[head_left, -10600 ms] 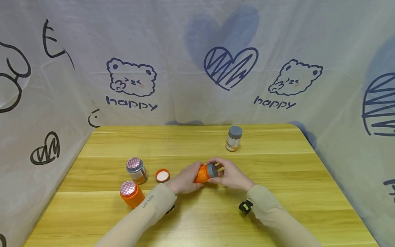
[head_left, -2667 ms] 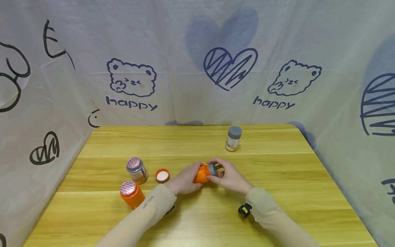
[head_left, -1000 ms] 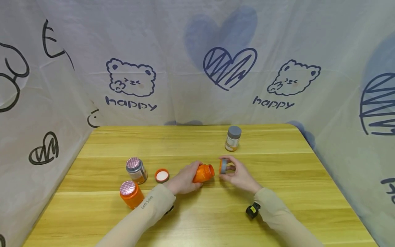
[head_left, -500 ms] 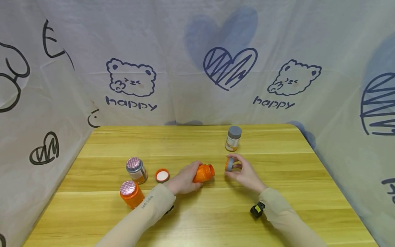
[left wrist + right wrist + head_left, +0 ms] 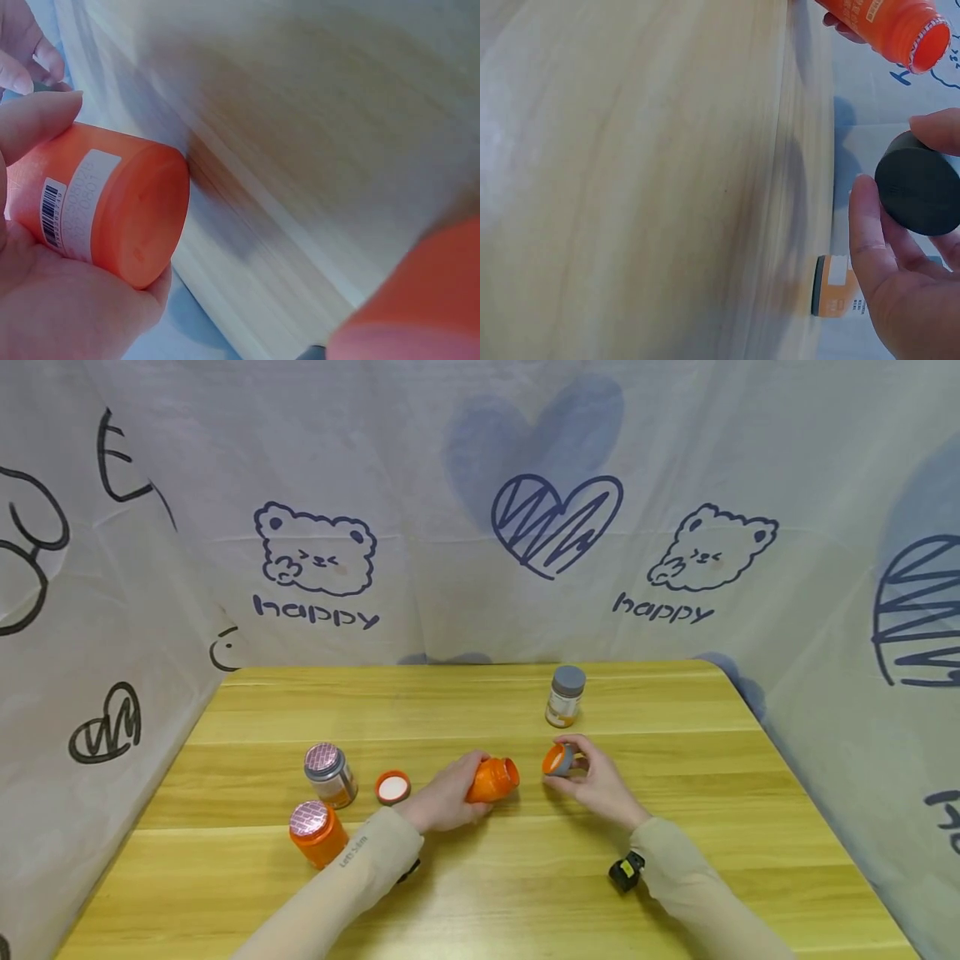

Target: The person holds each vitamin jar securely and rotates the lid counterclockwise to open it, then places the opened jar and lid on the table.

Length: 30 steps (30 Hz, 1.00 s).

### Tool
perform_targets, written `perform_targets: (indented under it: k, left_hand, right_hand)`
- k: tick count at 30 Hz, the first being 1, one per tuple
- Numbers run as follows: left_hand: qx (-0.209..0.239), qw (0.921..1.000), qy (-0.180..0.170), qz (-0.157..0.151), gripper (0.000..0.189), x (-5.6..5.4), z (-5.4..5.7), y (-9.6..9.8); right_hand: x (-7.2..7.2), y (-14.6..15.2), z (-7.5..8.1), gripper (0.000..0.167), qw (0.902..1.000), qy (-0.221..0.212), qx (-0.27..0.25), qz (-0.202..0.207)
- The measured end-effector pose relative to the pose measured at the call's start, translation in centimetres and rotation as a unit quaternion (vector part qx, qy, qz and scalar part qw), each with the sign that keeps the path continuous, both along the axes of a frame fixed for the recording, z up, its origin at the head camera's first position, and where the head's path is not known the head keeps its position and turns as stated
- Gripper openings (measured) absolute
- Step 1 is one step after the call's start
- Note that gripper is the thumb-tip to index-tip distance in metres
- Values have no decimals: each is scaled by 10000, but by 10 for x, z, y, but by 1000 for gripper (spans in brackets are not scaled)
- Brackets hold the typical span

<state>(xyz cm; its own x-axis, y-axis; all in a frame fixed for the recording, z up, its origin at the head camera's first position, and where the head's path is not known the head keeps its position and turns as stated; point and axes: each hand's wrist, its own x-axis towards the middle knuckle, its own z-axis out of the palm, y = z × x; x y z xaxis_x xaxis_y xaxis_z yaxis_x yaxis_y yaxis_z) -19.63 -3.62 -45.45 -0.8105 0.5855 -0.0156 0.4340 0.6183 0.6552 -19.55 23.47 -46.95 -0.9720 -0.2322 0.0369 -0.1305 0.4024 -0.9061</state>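
Note:
My left hand (image 5: pixel 448 795) grips an orange bottle (image 5: pixel 492 780) that lies tilted on its side, its uncapped mouth facing right. In the left wrist view, the fingers wrap the bottle (image 5: pixel 112 199) near a barcode label, its base toward the camera. To the right, my right hand (image 5: pixel 597 782) pinches a grey screw cap (image 5: pixel 558 760) between thumb and fingers, apart from the bottle. The cap's orange inside faces left toward the bottle. From the right wrist, the cap's dark flat top (image 5: pixel 922 191) shows, with the bottle's mouth (image 5: pixel 930 45) above it.
A grey-capped bottle (image 5: pixel 566 697) stands at the back, beyond my right hand. On the left are a grey bottle with a pink foil seal (image 5: pixel 330 775), an orange bottle with a similar seal (image 5: pixel 318 833) and a loose upturned cap (image 5: pixel 392 787). A printed cloth (image 5: pixel 427 568) hangs behind the table.
The grey cap has come off the orange bottle and moved right in my right hand. In the last half second it has turned to show more of its inside. The left hand keeps its place.

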Motion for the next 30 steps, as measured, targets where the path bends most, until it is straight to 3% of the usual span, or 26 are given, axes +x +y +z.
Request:
perform_targets:
  k: [8, 18, 30]
  left_hand:
    - [184, 9987, -433, 179, 57, -1, 0, -5]
    - [459, 9980, -282, 335, 52, -6, -5, -12]
    - [681, 9953, -127, 680, 49, -9, 1, -18]
  right_hand:
    - [-2, -10, -2, 58, 9994, -9, 331, -109]
    - [-6, -27, -4, 52, 9944, 267, 1021, 82]
    - [-8, -50, -4, 50, 9797, 665, 1852, 391]
